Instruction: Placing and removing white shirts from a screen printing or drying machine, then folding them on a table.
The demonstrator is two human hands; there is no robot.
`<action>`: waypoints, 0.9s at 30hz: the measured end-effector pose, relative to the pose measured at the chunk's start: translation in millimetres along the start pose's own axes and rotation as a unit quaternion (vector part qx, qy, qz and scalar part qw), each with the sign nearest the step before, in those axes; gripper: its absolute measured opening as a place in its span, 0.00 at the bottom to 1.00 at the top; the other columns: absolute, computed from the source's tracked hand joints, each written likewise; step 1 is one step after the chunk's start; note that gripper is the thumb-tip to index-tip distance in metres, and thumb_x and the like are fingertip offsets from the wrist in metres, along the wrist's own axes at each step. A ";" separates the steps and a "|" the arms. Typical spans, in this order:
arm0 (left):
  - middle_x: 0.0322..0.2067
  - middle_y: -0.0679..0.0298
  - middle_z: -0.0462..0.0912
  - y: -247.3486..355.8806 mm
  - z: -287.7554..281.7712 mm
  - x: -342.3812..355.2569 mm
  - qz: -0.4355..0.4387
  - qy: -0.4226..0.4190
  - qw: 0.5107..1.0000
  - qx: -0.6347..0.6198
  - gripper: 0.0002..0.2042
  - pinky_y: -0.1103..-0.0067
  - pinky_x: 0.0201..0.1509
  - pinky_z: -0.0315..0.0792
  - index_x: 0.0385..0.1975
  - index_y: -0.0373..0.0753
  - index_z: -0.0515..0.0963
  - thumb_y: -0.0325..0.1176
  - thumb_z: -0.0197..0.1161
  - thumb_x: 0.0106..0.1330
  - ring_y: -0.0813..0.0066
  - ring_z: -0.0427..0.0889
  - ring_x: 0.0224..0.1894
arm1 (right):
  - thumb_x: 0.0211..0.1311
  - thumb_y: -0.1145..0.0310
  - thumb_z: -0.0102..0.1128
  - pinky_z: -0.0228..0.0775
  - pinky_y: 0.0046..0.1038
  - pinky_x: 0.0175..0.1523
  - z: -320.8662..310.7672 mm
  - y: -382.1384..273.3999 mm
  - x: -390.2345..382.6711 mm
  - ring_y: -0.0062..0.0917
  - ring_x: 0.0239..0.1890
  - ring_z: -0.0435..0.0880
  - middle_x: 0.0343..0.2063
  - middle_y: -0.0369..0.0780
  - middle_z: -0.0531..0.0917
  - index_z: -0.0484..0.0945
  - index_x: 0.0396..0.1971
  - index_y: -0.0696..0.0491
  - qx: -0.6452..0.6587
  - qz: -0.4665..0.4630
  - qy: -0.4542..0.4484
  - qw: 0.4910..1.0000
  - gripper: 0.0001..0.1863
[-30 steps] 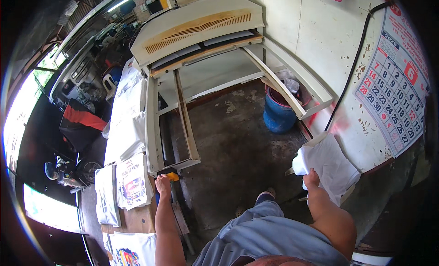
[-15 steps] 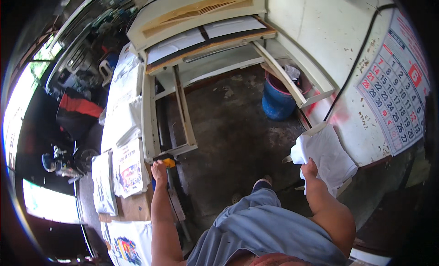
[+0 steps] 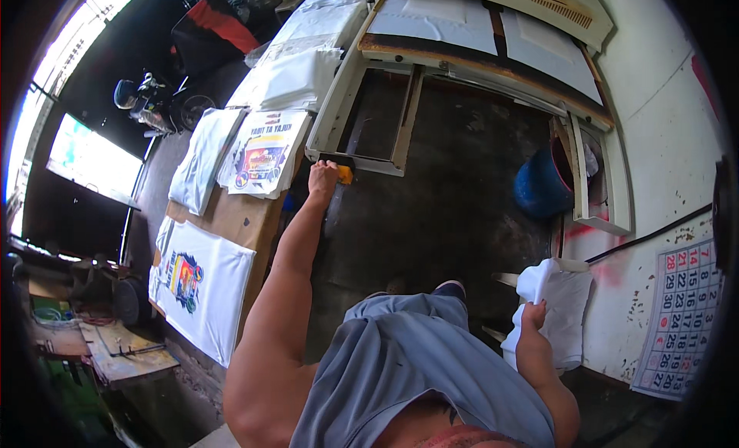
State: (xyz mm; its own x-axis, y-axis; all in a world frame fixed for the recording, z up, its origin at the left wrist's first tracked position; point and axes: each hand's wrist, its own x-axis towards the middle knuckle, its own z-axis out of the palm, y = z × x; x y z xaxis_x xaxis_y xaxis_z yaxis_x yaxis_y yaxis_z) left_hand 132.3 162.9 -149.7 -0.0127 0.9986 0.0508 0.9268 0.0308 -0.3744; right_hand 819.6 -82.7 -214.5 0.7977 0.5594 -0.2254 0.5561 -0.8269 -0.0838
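My left hand (image 3: 323,180) is closed at the near end of the off-white metal rail frame (image 3: 362,162). A small yellow-orange piece (image 3: 346,175) shows beside its fingers; what the fingers grip is hidden. My right hand (image 3: 533,315) is closed on a folded-up edge of a white cloth (image 3: 568,309), which lies over a low support by the wall. Beyond the floor gap stands a large machine with a wood-edged bed (image 3: 485,63). Two white pieces of fabric (image 3: 431,21) lie on that bed, split by a dark strip.
To the left, a cardboard-topped table (image 3: 254,217) bears a printed white shirt (image 3: 208,279), printed sheets (image 3: 265,152) and folded white shirts (image 3: 202,159). A blue bucket (image 3: 539,182) stands by the right rail (image 3: 604,182). A calendar (image 3: 677,317) hangs on the right wall. A motorcycle (image 3: 158,105) stands farther left.
My view has swung left, so the machine and wall appear farther right. My left hand stays at the rail end, and my right hand still holds the cloth, its edge more bunched.
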 end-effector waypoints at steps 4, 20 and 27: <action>0.37 0.62 0.83 13.9 -5.0 5.1 0.022 0.006 1.000 -0.021 0.10 0.72 0.45 0.74 0.40 0.36 0.79 0.33 0.57 0.64 0.67 0.82 0.44 | 0.57 0.61 0.57 0.72 0.48 0.52 17.9 26.8 14.4 0.47 0.51 0.80 0.48 0.47 0.81 0.71 0.53 0.50 0.014 0.007 0.037 0.999 0.23; 0.27 0.57 0.85 31.9 -41.3 40.4 -0.144 0.133 0.865 -0.463 0.09 0.68 0.39 0.77 0.32 0.39 0.83 0.37 0.63 0.59 0.63 0.86 0.33 | 0.54 0.64 0.61 0.72 0.46 0.53 -9.1 8.4 13.3 0.45 0.49 0.80 0.45 0.48 0.81 0.73 0.50 0.51 0.071 0.004 0.037 0.997 0.21; 0.33 0.53 0.84 266.0 -195.6 186.9 0.017 0.096 0.828 -0.552 0.13 0.66 0.45 0.75 0.37 0.39 0.83 0.41 0.60 0.63 0.54 0.84 0.40 | 0.50 0.65 0.62 0.74 0.42 0.51 -2.6 11.5 20.0 0.42 0.46 0.81 0.43 0.47 0.82 0.75 0.51 0.54 0.054 -0.001 0.076 0.996 0.25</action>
State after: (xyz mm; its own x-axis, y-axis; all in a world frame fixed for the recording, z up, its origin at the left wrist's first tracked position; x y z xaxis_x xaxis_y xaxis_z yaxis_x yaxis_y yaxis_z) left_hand 449.9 349.5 -58.6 -0.0187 0.9695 0.2443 0.7044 -0.1606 0.6914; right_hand 842.6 -80.9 -217.5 0.8276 0.5561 -0.0769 0.5355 -0.8231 -0.1889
